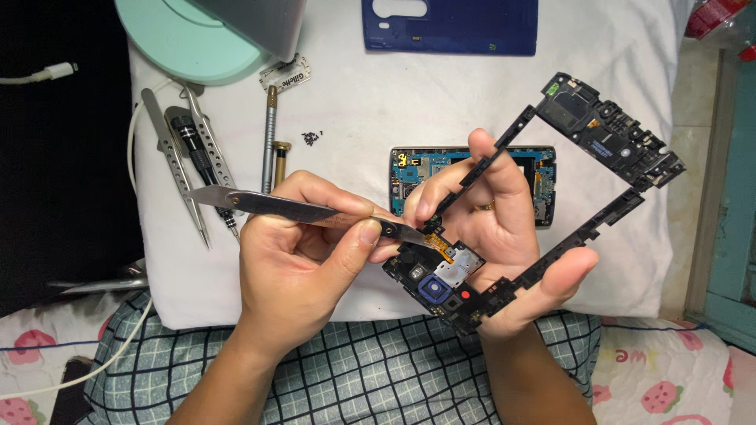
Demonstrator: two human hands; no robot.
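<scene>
My right hand point(504, 228) grips a black plastic phone mid-frame point(606, 142), held tilted above the white cloth. Its near end carries a blue camera ring and a small orange flex strip point(442, 248). My left hand point(303, 252) pinches steel tweezers point(291, 208), and their tip touches the orange strip on the frame. Behind the fingers of my right hand lies the opened phone body point(413, 169) with its blue circuit board showing, partly hidden.
A dark blue back cover point(449, 27) lies at the far edge of the white cloth point(354, 102). Left of the hands lie more tweezers point(177, 157), a screwdriver point(269, 138), a razor blade and a small heap of screws point(313, 138). A mint round base point(181, 39) stands far left.
</scene>
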